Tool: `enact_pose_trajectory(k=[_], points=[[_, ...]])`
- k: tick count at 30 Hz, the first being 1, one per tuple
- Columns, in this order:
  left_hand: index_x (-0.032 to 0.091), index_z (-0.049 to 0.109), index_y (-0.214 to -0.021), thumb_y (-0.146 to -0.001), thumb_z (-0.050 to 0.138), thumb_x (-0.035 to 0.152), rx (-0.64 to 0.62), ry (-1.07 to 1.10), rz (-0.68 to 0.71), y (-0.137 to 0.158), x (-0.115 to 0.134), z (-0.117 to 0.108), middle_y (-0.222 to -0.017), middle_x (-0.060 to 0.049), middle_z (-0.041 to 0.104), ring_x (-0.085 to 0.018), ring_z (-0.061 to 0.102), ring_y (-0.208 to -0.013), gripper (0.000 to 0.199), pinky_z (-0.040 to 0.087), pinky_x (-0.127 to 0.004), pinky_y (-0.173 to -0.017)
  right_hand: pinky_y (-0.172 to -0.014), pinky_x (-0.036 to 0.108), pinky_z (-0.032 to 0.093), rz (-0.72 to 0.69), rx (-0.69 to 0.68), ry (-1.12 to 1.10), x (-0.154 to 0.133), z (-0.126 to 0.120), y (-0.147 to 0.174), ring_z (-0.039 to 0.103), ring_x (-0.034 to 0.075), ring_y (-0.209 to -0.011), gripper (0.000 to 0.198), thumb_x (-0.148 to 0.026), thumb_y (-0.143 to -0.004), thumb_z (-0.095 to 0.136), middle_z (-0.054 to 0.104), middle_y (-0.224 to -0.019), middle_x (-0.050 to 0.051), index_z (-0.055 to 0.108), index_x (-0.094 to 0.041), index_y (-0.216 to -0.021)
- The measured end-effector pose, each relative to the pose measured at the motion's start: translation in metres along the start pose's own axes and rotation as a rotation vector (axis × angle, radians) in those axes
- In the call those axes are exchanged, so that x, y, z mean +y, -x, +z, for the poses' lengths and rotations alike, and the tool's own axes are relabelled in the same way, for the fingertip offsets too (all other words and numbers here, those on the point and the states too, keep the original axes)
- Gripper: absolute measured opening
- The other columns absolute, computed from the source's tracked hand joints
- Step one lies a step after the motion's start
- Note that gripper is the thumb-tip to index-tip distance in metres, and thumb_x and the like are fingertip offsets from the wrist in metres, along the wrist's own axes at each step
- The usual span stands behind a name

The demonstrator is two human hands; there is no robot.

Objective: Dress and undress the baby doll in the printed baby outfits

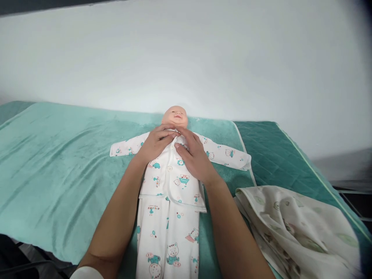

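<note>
Has left hand (158,141) and right hand (194,153) together over the top of the printed shirt (183,190), fingers meeting or nearly so, just below the head of the doll (175,114) at twelve o'clock; looks spread on the right, thumb clear of the fingers; cannot tell whether pinching any cloth on the left. Seems to be at work on the neck opening — so best done lightly, evening both front edges, with pressure kept off the throat. Shows a button (170,168) at six o'clock from the fingers; worth using as a guide for lining up the front. Lies with left sleeve (128,147) towards nine o'clock and right sleeve (228,156) towards three; cannot tell whether filled; better smoothed from the centre outward than tugged. Overlaps the trousers (183,228) at six o'clock; needs a flat hem there — no bunching. Rests mostly on the pale green blanket (72,162); leave the patterned cloth (325,217) at four o'clock alone.
</note>
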State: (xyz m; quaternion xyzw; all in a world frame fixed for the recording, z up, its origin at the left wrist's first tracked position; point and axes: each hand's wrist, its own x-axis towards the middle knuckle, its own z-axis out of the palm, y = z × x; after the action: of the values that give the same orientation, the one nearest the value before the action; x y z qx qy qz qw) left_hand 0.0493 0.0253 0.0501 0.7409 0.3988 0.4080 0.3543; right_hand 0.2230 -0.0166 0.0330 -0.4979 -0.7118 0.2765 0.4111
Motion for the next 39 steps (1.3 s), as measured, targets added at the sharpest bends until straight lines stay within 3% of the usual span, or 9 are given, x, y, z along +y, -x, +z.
enact_pose_trajectory(k=[9, 13, 24, 29, 35, 39], points=[[0.026, 0.078, -0.105, -0.097, 0.057, 0.033, 0.048, 0.010, 0.027, 0.004, -0.001, 0.003, -0.132, -0.004, 0.068, -0.022, 0.058, -0.131, 0.024, 0.041, -0.038, -0.117, -0.119, 0.055, 0.033, -0.079, 0.029, 0.043, 0.001, -0.001, -0.006, 0.042, 0.029, -0.140, 0.044, -0.036, -0.097, 0.050, 0.055, -0.148, 0.003, 0.051, -0.031, -0.141], [0.025, 0.073, -0.115, -0.093, 0.063, 0.032, 0.106, 0.078, -0.049, 0.006, -0.001, 0.004, -0.131, -0.005, 0.069, -0.023, 0.060, -0.128, 0.025, 0.045, -0.038, -0.111, -0.116, 0.053, 0.035, -0.108, 0.075, 0.054, 0.001, 0.000, -0.004, 0.045, 0.029, -0.135, 0.040, -0.035, -0.097, 0.051, 0.058, -0.143, 0.006, 0.054, -0.029, -0.137], [0.024, 0.073, -0.111, -0.090, 0.066, 0.031, 0.161, 0.132, -0.071, 0.007, 0.000, 0.006, -0.127, -0.006, 0.071, -0.022, 0.063, -0.123, 0.023, 0.047, -0.036, -0.108, -0.110, 0.051, 0.041, -0.074, 0.203, -0.017, 0.003, 0.006, -0.002, 0.050, 0.027, -0.127, 0.032, -0.031, -0.095, 0.055, 0.062, -0.132, 0.007, 0.059, -0.027, -0.126], [0.024, 0.074, -0.106, -0.092, 0.065, 0.032, 0.194, 0.154, -0.005, 0.018, -0.002, 0.007, -0.127, -0.005, 0.070, -0.021, 0.062, -0.126, 0.019, 0.046, -0.037, -0.111, -0.112, 0.052, 0.040, -0.086, 0.215, -0.041, 0.004, 0.005, -0.001, 0.052, 0.027, -0.126, 0.031, -0.032, -0.094, 0.055, 0.063, -0.132, 0.005, 0.060, -0.030, -0.125], [0.027, 0.075, -0.102, -0.094, 0.065, 0.034, 0.139, 0.092, -0.017, 0.040, 0.003, 0.003, -0.137, -0.006, 0.066, -0.025, 0.053, -0.138, 0.015, 0.046, -0.042, -0.110, -0.112, 0.051, 0.042, -0.033, 0.211, -0.114, 0.005, 0.006, -0.001, 0.051, 0.027, -0.133, 0.038, -0.033, -0.092, 0.058, 0.063, -0.137, 0.005, 0.061, -0.030, -0.129], [0.028, 0.076, -0.102, -0.094, 0.065, 0.037, 0.090, 0.116, 0.006, 0.043, 0.003, 0.000, -0.139, -0.005, 0.065, -0.024, 0.049, -0.141, 0.016, 0.039, -0.044, -0.118, -0.114, 0.051, 0.041, -0.047, 0.219, -0.140, 0.005, 0.006, 0.000, 0.051, 0.026, -0.135, 0.037, -0.032, -0.092, 0.059, 0.063, -0.138, 0.005, 0.063, -0.031, -0.129]])
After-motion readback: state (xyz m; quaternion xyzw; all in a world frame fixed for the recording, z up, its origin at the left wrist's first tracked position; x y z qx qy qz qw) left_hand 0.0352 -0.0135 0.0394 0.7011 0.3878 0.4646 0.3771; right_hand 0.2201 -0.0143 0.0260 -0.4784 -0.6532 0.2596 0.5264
